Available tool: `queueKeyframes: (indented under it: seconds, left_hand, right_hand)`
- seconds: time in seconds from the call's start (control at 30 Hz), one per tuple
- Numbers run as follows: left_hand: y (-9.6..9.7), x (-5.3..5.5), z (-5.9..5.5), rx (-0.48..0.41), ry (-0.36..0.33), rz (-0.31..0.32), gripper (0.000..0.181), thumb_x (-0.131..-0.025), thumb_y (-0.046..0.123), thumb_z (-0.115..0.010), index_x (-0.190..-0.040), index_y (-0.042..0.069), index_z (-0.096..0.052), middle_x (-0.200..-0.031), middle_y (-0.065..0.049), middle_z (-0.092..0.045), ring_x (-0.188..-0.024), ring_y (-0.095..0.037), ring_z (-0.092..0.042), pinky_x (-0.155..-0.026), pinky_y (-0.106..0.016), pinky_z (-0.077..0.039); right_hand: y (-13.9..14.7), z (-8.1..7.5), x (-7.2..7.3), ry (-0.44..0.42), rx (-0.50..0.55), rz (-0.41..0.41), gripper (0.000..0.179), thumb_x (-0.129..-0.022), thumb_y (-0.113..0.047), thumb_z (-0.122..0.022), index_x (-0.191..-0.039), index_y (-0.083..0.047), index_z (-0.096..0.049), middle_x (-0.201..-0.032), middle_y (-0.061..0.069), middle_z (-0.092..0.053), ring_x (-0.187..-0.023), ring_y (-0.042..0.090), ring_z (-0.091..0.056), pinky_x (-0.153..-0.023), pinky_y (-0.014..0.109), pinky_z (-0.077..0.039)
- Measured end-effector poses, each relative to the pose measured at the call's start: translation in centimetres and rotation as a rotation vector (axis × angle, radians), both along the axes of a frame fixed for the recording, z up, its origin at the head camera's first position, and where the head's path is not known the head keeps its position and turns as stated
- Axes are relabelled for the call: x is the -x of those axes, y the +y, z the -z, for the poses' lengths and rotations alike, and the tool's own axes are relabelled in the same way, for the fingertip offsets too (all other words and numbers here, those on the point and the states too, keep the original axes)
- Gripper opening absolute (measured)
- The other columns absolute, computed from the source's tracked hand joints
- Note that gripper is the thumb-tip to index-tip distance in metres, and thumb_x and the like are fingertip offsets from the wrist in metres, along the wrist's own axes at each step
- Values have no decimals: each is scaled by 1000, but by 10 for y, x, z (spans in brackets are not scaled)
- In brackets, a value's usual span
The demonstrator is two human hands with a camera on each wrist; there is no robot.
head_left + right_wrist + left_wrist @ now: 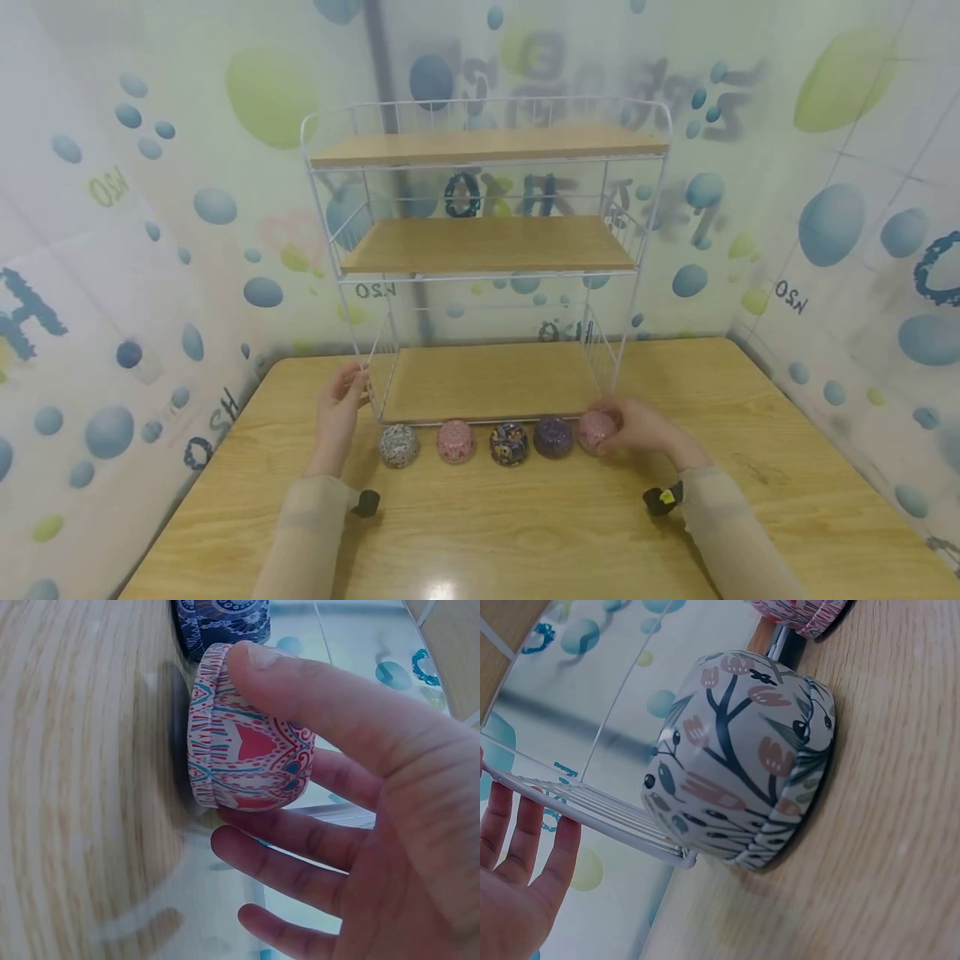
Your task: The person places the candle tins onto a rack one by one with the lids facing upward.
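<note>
My right hand (637,427) grips a small round pink patterned tin (251,742) at the right end of a row on the table. The thumb lies over one side of the tin and fingers reach the other. My left hand (341,412) is at the left side of a white wire rack (487,275) with wooden shelves. Its fairly straight fingers (559,855) touch the side rail; its thumb is not clear. A white tin with a floral pattern (735,750) stands nearest that hand. Between the end tins stand a pink tin (456,442), a dark patterned tin (509,444) and a purple tin (553,437).
The rack's bottom shelf (487,379) lies just behind the row of tins. Above it are a middle shelf (487,244) and a top shelf (487,146). Bubble-patterned walls (270,92) enclose the wooden table (480,525) at the back and sides.
</note>
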State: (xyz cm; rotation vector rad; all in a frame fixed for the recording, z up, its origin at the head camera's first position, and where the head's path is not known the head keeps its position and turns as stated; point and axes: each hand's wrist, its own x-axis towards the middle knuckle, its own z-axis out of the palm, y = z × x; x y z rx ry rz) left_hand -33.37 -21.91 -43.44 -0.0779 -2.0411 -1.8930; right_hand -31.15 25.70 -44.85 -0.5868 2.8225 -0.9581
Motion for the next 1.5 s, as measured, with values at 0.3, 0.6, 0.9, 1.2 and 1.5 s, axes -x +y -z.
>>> queueKeyframes:
  seconds: [0.3, 0.6, 0.9, 1.2, 1.5]
  left_hand:
    - [1, 0, 3, 11, 28, -5, 37, -101, 24, -53, -126, -4, -52, -105, 3, -57, -105, -24, -55, -83, -23, -54]
    - [0, 1, 3, 1, 13, -5, 37, -101, 24, -53, -127, -2, -53, -107, -2, -57, -99, -14, -55, -82, -22, -54]
    - [1, 0, 4, 17, 10, -7, 41, -101, 29, -54, -128, -1, -52, -110, -3, -56, -103, -18, -55, -85, -24, -54]
    - [0, -1, 2, -16, -5, 1, 35, -101, 22, -52, -128, -1, -53, -104, 3, -58, -102, -18, -54, -86, -26, -54]
    - [0, 2, 4, 2, 24, -6, 37, -101, 27, -54, -126, 0, -54, -104, -1, -57, -98, -14, -55, -82, -23, -55]
  right_hand:
    - [3, -7, -1, 12, 36, -27, 60, -68, -21, -87, -120, -5, -62, -109, 7, -66, -100, 26, -61, -85, 44, -52]
    - [4, -14, -2, 28, 51, -31, 64, -67, -23, -86, -123, -3, -61, -108, 8, -66, -98, 26, -61, -85, 44, -52]
    - [6, -13, -1, 69, 71, -40, 60, -66, -26, -88, -118, -7, -63, -101, 4, -65, -92, 21, -59, -80, 39, -52]
    - [4, -22, -5, 52, 122, -49, 61, -67, -21, -87, -119, -2, -61, -102, 7, -65, -92, 23, -61, -80, 38, -53]
    - [3, -26, -7, 37, 147, -49, 61, -71, -20, -86, -121, 1, -59, -104, 11, -65, -94, 25, -61, -78, 36, -53]
